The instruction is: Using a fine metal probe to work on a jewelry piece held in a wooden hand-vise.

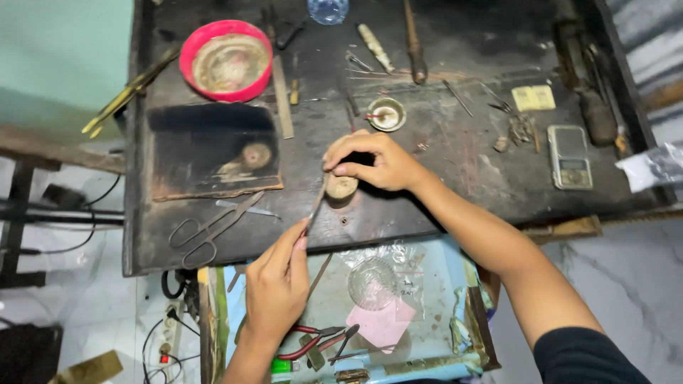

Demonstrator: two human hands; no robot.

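Your right hand (373,162) sits at the centre of the frame, fingers curled together and pinched over a small piece too tiny to make out, pressing it down onto the peg (341,187) at the bench (462,178) edge. That peg gives the piece a firm rest, which is likely why you hold it there rather than in the air. Your left hand (276,288), lower centre, has its fingers closed on a slim file (315,206); the tool slants up and right so its tip meets the piece at the peg.

Below your hands, an open drawer (441,284) lies under the bench edge, probably to catch what falls; it holds a glass dish (371,283), pink paper (384,323) and red pliers (306,343).

Shears (210,227) lie just left of the file, within easy reach. A dark block (210,149) sits above them, and a red bowl (226,60) stands at the upper left. A small cup (386,114) stands just above your right hand, and a pocket scale (570,156) rests at the right, well apart from the work.
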